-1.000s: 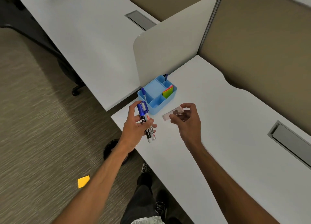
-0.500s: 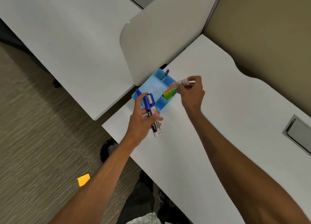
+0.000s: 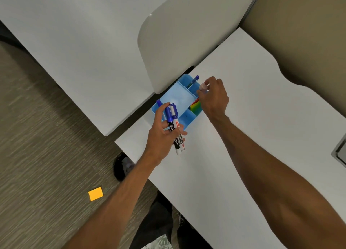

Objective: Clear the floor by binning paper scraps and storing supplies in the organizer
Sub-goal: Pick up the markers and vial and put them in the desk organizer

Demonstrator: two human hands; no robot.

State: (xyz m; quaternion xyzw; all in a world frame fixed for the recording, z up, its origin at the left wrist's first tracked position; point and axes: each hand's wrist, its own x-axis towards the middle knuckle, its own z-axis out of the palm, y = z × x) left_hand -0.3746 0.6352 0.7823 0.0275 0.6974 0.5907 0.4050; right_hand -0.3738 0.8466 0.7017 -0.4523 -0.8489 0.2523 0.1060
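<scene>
Storing supplies: the right hand (image 3: 213,97) pinches a small clear tube (image 3: 202,87) over the blue organizer's (image 3: 182,99) far compartment, the left hand (image 3: 162,134) grips two markers (image 3: 175,129), likely next.

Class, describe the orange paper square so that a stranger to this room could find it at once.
Start at the white desk and drop to the grey-brown carpet at its near-left corner. The small orange paper square lies flat there, apart from the dark round object at the desk's edge, the only bright thing on the floor.
</scene>
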